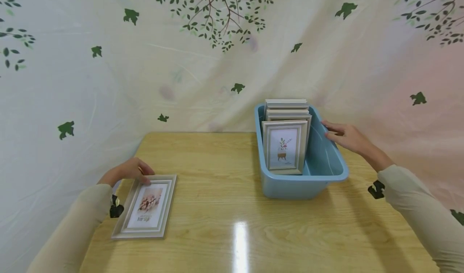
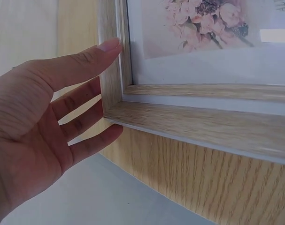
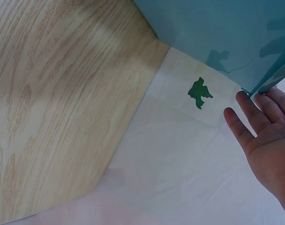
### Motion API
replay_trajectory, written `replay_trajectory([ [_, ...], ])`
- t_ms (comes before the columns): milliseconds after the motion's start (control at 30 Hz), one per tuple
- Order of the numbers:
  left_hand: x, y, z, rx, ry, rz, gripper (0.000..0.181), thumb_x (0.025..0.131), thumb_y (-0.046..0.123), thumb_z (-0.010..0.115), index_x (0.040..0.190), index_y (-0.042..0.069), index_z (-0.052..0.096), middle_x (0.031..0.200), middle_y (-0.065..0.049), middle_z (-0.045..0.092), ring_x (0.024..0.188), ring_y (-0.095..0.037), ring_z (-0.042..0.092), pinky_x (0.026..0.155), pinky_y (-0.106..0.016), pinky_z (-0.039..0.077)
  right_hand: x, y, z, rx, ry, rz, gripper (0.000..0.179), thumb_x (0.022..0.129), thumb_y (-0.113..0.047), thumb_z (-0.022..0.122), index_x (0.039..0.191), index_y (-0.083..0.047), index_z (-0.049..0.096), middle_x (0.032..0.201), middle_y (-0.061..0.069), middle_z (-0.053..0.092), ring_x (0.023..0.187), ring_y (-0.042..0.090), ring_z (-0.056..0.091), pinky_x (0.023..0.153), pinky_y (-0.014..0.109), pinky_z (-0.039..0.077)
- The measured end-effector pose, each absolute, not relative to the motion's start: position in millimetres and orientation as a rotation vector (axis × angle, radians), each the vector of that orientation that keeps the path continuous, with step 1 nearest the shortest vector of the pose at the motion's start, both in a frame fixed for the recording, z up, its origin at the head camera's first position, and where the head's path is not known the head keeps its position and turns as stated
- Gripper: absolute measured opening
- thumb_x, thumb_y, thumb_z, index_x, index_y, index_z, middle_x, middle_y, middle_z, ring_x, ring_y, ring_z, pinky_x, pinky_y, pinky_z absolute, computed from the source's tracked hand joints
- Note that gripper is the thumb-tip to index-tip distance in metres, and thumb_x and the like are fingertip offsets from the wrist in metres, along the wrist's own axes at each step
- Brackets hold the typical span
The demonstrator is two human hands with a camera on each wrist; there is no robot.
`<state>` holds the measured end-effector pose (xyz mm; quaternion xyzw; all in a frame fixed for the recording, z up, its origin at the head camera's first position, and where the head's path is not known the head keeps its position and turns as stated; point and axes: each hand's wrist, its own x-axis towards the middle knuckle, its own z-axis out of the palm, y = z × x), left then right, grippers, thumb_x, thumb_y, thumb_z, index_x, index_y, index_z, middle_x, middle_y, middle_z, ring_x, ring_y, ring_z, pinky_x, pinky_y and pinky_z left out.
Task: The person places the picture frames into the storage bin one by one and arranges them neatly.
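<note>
A picture frame point(image 1: 171, 204) with a pink flower print lies near the table's left edge. My left hand point(image 1: 127, 170) holds its far left corner, thumb point(image 2: 109, 46) on the top face and the other fingers at its edge, partly hidden beneath it. To the right stands a light blue plastic tub point(image 1: 297, 187) with several picture frames upright inside. The front one is a beige picture frame point(image 1: 267, 148) showing a potted plant print. My right hand point(image 1: 346, 136) touches the tub's right rim, with its fingers point(image 3: 250, 112) nearly straight at the outer side.
The wooden table point(image 1: 214, 192) bears both the lying frame and the tub. Behind it hangs a pale curtain point(image 1: 203, 83) printed with leaves and branches, which meets the table's back edge. In the right wrist view, the table's edge point(image 3: 128, 124) runs close by the tub.
</note>
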<state>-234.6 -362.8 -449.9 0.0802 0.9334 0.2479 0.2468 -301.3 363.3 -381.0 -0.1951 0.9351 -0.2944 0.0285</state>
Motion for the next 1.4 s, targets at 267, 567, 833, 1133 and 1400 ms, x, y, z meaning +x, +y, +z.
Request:
replay_trajectory([
  [267, -236.3, -371.7, -454.0, 0.129, 2.499, 0.698, 0.037, 0.082, 0.008, 0.082, 0.117, -0.001, 0.074, 0.113, -0.019, 0.074, 0.100, -0.026, 0.069, 0.088, -0.049, 0.059, -300.5, 364.2, -379.9, -0.604, 2.861, -0.942, 0.059, 0.106, -0.028, 0.054, 0.157, -0.005, 0.034, 0.157, 0.027, 0.037, 0.132, 0.056, 0.048, 0.102, 0.068, 0.044],
  [567, -236.5, -385.1, -455.6, 0.170, 2.524, 0.700, 0.037, 0.078, 0.007, 0.085, 0.111, -0.006, 0.074, 0.109, -0.020, 0.075, 0.098, -0.026, 0.070, 0.085, -0.042, 0.059, -300.6, 363.4, -379.5, -0.579, 2.862, -0.941, 0.060, 0.106, -0.029, 0.053, 0.158, -0.005, 0.033, 0.157, 0.027, 0.037, 0.133, 0.056, 0.048, 0.103, 0.068, 0.044],
  [833, -238.6, -389.4, -458.6, 0.142, 2.540, 0.693, 0.039, 0.077, 0.012, 0.087, 0.110, -0.004, 0.074, 0.104, -0.015, 0.076, 0.090, -0.018, 0.066, 0.080, -0.033, 0.056, -299.2, 361.5, -377.2, -0.577, 2.859, -0.936, 0.060, 0.106, -0.028, 0.053, 0.157, -0.004, 0.033, 0.156, 0.029, 0.038, 0.134, 0.057, 0.047, 0.102, 0.068, 0.044],
  [1133, -236.8, -387.7, -461.3, 0.109, 2.579, 0.702, 0.035, 0.077, 0.012, 0.087, 0.106, -0.003, 0.076, 0.100, -0.014, 0.077, 0.085, -0.016, 0.067, 0.075, -0.030, 0.056, -298.3, 360.8, -377.4, -0.584, 2.867, -0.930, 0.059, 0.106, -0.027, 0.053, 0.157, -0.003, 0.033, 0.157, 0.028, 0.037, 0.135, 0.055, 0.046, 0.105, 0.069, 0.041],
  [1400, -236.1, -388.5, -466.2, 0.183, 2.639, 0.731, 0.030, 0.078, 0.012, 0.086, 0.102, -0.004, 0.077, 0.096, -0.014, 0.078, 0.081, -0.014, 0.066, 0.073, -0.030, 0.054, -299.6, 360.8, -378.1, -0.593, 2.872, -0.937, 0.059, 0.106, -0.026, 0.054, 0.156, -0.002, 0.034, 0.156, 0.028, 0.038, 0.134, 0.055, 0.048, 0.104, 0.067, 0.043],
])
